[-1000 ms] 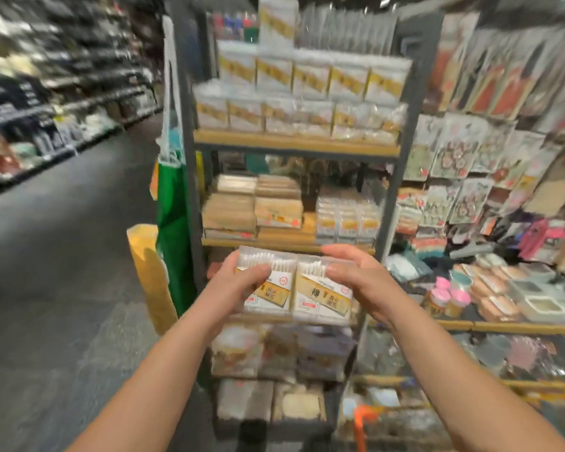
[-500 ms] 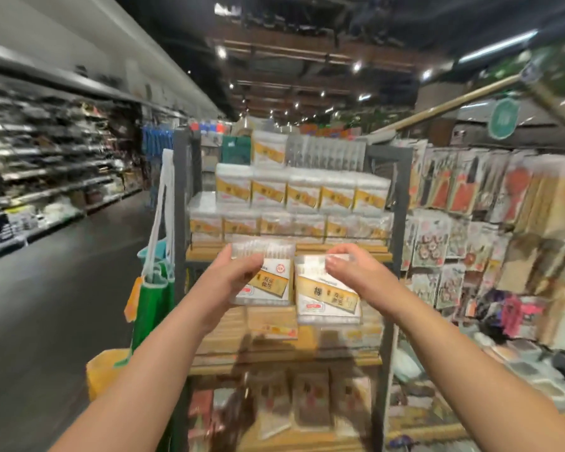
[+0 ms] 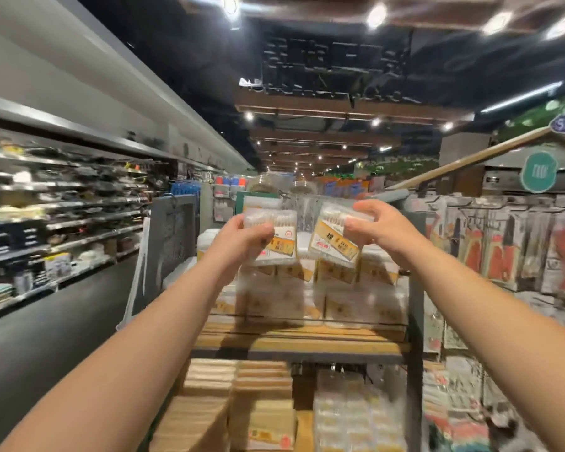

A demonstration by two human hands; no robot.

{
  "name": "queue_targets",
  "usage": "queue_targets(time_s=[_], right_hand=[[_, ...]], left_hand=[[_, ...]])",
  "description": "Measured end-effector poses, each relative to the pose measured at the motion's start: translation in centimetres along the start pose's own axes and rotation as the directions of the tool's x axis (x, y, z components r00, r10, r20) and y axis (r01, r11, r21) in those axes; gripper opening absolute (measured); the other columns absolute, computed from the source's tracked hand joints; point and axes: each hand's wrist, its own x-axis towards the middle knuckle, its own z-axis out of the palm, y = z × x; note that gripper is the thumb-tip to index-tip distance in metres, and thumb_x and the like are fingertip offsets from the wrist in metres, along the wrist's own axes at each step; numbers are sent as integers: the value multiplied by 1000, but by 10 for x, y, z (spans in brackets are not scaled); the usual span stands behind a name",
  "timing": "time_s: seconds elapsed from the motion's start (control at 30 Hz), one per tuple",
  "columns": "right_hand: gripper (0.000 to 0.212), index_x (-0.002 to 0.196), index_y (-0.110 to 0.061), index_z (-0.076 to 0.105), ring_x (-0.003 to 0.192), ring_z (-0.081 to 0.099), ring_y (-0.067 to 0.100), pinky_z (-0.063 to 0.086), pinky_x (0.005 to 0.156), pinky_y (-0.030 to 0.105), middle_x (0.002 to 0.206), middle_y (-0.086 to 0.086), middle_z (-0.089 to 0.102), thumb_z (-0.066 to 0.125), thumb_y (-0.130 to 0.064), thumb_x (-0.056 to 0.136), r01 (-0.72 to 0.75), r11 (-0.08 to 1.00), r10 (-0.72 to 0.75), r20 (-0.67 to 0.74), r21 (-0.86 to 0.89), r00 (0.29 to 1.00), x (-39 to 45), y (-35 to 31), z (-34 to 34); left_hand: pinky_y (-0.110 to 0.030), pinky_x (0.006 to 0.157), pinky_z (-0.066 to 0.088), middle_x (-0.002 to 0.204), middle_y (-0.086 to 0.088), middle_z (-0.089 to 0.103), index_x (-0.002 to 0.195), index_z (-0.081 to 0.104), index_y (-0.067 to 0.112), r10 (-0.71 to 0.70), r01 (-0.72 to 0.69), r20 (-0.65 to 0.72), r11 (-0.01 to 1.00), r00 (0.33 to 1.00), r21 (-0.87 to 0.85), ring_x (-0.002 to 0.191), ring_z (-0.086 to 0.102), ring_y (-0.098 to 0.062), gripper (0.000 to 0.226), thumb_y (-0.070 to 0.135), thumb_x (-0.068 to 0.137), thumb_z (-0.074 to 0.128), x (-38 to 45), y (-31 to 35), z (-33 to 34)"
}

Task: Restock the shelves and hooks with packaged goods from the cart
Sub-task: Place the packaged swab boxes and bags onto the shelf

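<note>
A store aisle runs away to the left of the hands, dark floor (image 3: 56,324) below and long wall shelves (image 3: 62,216) of blurred housewares beside it. Overhead is a black ceiling with spotlights (image 3: 376,15) and wooden beams. Straight ahead of the hands stands a grey metal rack (image 3: 416,288) with a wooden shelf (image 3: 300,337) below them; stacked packs (image 3: 340,288) with yellow labels sit on that shelf, just behind and under the hands. Lower down, beneath the forearms, are tan boxes (image 3: 209,402) and pale packets (image 3: 356,419). To the right of the right hand, hanging goods (image 3: 503,249) fill a hook wall.

Much is smeared by motion: the wall shelves' contents, the hook wall's packaging and the stacked packs' print cannot be read. The lowest stock is cut off by the frame's bottom edge, and both arms run out of it.

The left hand (image 3: 242,236) grips a clear swab pack (image 3: 274,239), thumb across its front and fingers hidden behind. The right hand (image 3: 379,230) grasps a second pack (image 3: 336,236), tilted, fingers curled over its top edge and thumb on its face. The two packs are held side by side, raised in front of the rack's upper stacks, a narrow gap between them.
</note>
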Motion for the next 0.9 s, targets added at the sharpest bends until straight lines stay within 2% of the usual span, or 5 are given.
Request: queue_targets(time_s=[0.1, 0.23, 0.4, 0.73, 0.9], right_hand=[[58, 135, -17, 52, 100, 61, 11, 53, 79, 28, 126, 0, 57, 75, -31, 84, 10, 999, -10, -20, -36, 1000, 27, 3, -14], [59, 138, -16, 51, 107, 58, 14, 51, 89, 32, 131, 0, 56, 72, -31, 85, 14, 997, -16, -33, -82, 999, 55, 10, -23], [64, 141, -15, 48, 121, 54, 21, 47, 103, 42, 139, 4, 53, 74, -29, 84, 17, 992, -11, 50, -126, 999, 85, 20, -30], [62, 146, -18, 42, 126, 48, 16, 43, 99, 33, 149, -3, 44, 66, -34, 91, -7, 934, 125, 306, -358, 944, 125, 49, -40], [67, 145, -24, 41, 133, 43, 17, 37, 109, 38, 150, -4, 41, 66, -46, 87, 56, 909, 82, 308, -414, 948, 137, 50, -39]], left_hand=[[-36, 93, 51, 98, -4, 74, 109, 65, 8, -7, 7, 0, 999, 1000, -37, 97, 68, -23, 36, 29, 82, 75, 36, 10, 16], [-24, 71, 45, 90, 4, 68, 87, 61, 25, 6, -4, -15, 993, 1000, 121, 85, 61, -14, 12, 33, 89, 69, 63, 13, 41], [-30, 88, 46, 141, -3, 50, 147, 37, 13, -11, 21, -59, 984, 998, 174, 117, 56, -22, 74, 38, 86, 72, 100, -3, 55], [-42, 97, 52, 132, -1, 59, 145, 42, 17, -47, 33, 16, 877, 999, 479, 111, 61, -22, 70, 42, 86, 70, 127, -16, 63], [-24, 81, 52, 121, 11, 58, 137, 51, 21, 332, -221, -86, 778, 939, 588, 102, 60, -9, 54, 35, 88, 68, 109, 11, 35]])
